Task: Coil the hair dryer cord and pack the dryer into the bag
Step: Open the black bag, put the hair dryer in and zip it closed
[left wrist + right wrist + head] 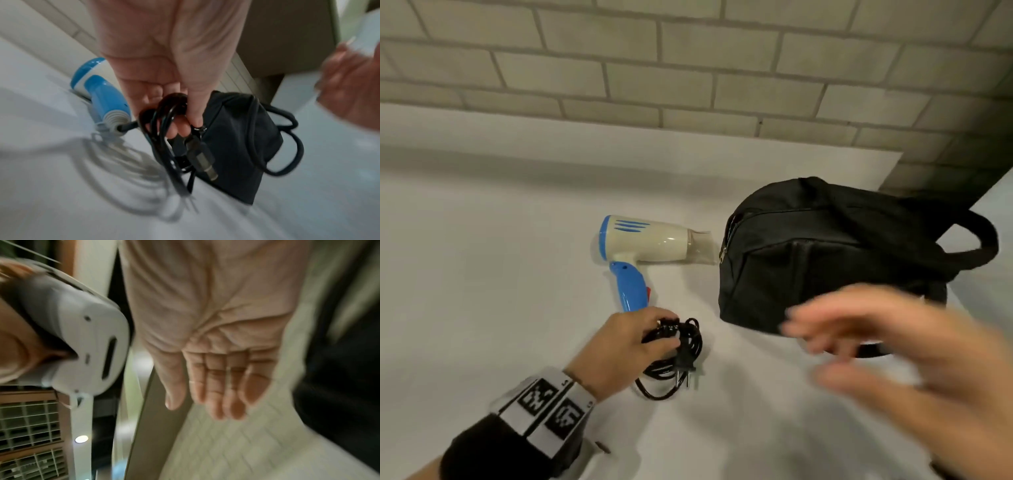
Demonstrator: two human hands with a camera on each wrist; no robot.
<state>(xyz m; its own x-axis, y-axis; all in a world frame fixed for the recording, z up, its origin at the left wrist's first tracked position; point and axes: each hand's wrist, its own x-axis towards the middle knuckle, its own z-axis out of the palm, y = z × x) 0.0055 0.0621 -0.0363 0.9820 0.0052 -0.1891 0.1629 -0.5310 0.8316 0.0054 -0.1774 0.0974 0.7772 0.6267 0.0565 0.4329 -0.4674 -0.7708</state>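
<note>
Two hands: left hand gripping coiled cord, right hand blurred, fingers loosely spread, empty.

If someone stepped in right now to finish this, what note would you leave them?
Left hand grips the coiled black power cord, plug dangling just above the white table.
Right hand is open, empty, blurred, in front of the black fabric bag.
Cream-and-blue hair dryer lies on the table left of the bag.
Done: cord coiled.
Left: bag looks zipped; open it, pack dryer and cord.
</note>
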